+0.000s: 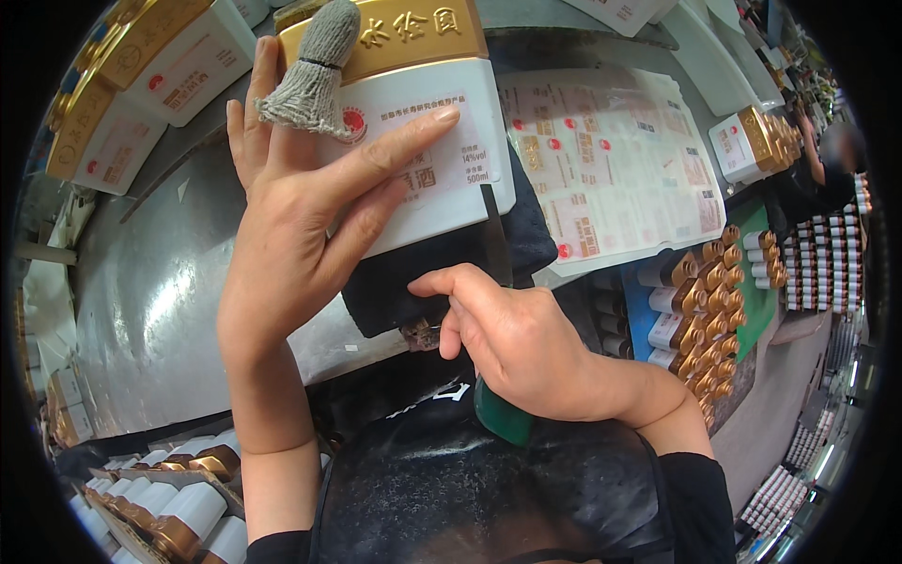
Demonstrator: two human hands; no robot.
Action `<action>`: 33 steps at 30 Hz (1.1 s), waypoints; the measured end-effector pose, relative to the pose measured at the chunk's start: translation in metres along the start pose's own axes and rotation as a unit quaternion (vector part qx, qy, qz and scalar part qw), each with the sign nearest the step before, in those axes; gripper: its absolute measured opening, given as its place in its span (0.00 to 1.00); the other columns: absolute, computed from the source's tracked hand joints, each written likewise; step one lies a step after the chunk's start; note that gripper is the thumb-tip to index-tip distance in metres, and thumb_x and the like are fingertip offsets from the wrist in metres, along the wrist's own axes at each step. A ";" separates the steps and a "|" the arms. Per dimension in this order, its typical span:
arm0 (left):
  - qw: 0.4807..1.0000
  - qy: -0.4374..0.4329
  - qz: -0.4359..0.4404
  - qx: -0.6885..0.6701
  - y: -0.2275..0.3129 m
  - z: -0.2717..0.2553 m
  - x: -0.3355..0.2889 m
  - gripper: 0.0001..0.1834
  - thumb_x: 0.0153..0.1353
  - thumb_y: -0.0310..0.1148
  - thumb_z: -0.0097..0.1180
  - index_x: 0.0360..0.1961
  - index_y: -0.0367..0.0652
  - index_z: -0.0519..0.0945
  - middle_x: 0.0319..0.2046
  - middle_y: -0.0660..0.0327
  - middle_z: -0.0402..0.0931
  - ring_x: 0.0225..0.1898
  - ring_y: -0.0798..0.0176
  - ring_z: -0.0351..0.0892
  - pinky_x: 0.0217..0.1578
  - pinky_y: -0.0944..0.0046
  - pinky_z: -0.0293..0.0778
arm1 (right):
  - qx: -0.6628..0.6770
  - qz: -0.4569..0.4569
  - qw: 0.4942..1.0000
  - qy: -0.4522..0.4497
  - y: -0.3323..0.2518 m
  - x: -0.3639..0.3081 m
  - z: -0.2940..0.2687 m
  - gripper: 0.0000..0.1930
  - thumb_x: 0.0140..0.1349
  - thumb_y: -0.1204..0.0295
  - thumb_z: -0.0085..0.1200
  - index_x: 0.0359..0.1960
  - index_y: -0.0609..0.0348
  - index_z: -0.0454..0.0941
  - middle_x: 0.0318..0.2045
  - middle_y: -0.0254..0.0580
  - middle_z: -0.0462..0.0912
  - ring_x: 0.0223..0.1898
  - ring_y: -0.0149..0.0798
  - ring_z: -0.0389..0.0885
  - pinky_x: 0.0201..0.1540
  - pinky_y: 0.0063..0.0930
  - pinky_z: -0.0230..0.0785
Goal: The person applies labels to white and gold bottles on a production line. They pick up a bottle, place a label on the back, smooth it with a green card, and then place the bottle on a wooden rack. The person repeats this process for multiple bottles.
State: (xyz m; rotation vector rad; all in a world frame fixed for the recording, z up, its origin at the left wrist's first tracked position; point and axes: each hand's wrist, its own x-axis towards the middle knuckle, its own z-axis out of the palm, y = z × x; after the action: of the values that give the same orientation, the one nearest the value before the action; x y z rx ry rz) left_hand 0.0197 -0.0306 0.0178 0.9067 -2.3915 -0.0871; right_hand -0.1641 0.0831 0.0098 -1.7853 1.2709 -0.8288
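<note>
A white bottle (413, 221) with a gold shoulder lies on a dark cloth pad (399, 296), its printed face up. Across that face my left hand (287, 211) rests flat, fingers stretched and spread, index finger and thumb on the printed area. A grey knitted finger cover (318, 75), tied with a dark band, sits on one of its fingers. My right hand (526, 338) is closed around a green-handled knife (505, 416). The knife's narrow dark blade points away from me, its tip at the bottle's near right corner. The fingers partly hide the handle.
A sheet of printed transfers (629, 160) lies right of the bottle on the metal table (169, 291). More white-and-gold bottles (193, 70) stand at the far left, with rows of bottles (695, 320) at right and a box of them (188, 512) lower left. Another person (832, 193) is at far right.
</note>
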 end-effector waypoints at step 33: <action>0.999 -0.016 0.043 0.001 0.001 -0.002 0.005 0.27 0.53 0.23 0.57 0.53 0.63 0.84 0.73 0.49 0.51 0.76 0.45 0.36 0.71 0.48 0.35 | 0.029 0.016 0.999 -0.018 -0.004 0.002 -0.002 0.15 0.57 0.82 0.50 0.48 0.66 0.70 0.22 0.44 0.81 0.24 0.43 0.84 0.28 0.33 0.76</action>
State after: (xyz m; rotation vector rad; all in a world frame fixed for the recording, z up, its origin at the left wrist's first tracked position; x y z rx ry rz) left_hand 0.0170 -0.0328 0.0218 0.8084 -2.4573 -0.0671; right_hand -0.1639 0.0816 0.0143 -1.7221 1.2366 -0.8043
